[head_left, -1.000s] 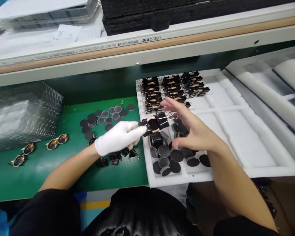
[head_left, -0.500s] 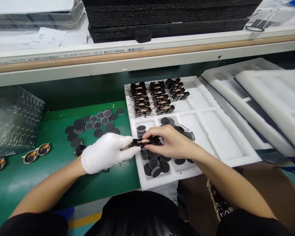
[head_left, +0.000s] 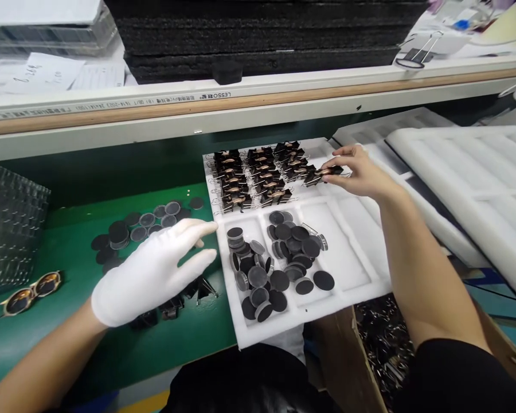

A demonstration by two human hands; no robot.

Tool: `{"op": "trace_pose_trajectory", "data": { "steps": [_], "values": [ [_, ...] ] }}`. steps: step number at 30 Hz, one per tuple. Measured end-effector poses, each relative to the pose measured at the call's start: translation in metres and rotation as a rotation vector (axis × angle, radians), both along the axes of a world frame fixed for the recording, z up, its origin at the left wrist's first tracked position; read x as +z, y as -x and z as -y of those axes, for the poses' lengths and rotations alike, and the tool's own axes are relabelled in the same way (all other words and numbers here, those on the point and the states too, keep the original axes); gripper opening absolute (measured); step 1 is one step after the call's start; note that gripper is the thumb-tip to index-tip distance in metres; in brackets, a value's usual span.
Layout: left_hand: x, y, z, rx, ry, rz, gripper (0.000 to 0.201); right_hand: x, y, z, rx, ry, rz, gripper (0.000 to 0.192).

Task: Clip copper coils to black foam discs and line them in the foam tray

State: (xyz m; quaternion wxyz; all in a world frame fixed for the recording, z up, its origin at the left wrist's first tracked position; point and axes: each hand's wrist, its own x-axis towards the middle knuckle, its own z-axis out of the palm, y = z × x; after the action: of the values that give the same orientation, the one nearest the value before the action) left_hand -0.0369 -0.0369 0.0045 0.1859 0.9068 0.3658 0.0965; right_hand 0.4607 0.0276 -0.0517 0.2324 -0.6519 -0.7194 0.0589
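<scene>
At the back right of the white foam tray [head_left: 269,329], my right hand [head_left: 363,172] pinches a gold-coloured piece clamped with black binder clips [head_left: 315,175]. It sits close beside rows of similar clipped pieces [head_left: 269,172] in the tray's back section. My left hand [head_left: 150,275], in a white glove, hovers over the green table with thumb and fingers apart and nothing between them. Loose black binder clips [head_left: 202,288] lie partly hidden below it. Round black discs [head_left: 279,280] are heaped in the tray's front compartments, some stacked, some tilted.
More discs [head_left: 118,232] lie on the green table [head_left: 81,344]. Gold-rimmed double-ring pieces [head_left: 33,292] and clear plastic trays [head_left: 12,223] are at the left. Other white trays [head_left: 464,172] lean at the right, above a carton of binder clips [head_left: 382,332]. A shelf [head_left: 176,125] runs across the back.
Both hands were together over the front of the tray on a clipped piece. My left hand has let go and moved left; my right hand has carried the piece to the back right.
</scene>
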Motion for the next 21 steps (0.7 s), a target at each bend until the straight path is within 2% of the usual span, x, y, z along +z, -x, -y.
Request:
{"op": "trace_pose_trajectory", "data": {
  "steps": [4, 9, 12, 21],
  "values": [
    [-0.001, 0.001, -0.003, 0.001, 0.032, -0.01, 0.044, -0.027, 0.003, -0.006, -0.023, 0.032, -0.004, 0.034],
    [-0.001, -0.002, -0.006, -0.014, 0.05, -0.01, 0.042, -0.045, 0.018, -0.01, 0.002, -0.021, -0.038, 0.033],
    [-0.002, -0.003, -0.006, -0.027, 0.049, -0.011, 0.043, -0.048, 0.021, -0.011, 0.024, -0.031, -0.038, 0.034],
    [-0.002, 0.001, -0.006, -0.028, 0.074, -0.048, 0.044, -0.041, 0.024, -0.006, 0.022, 0.013, 0.074, 0.034]
  ]
}}
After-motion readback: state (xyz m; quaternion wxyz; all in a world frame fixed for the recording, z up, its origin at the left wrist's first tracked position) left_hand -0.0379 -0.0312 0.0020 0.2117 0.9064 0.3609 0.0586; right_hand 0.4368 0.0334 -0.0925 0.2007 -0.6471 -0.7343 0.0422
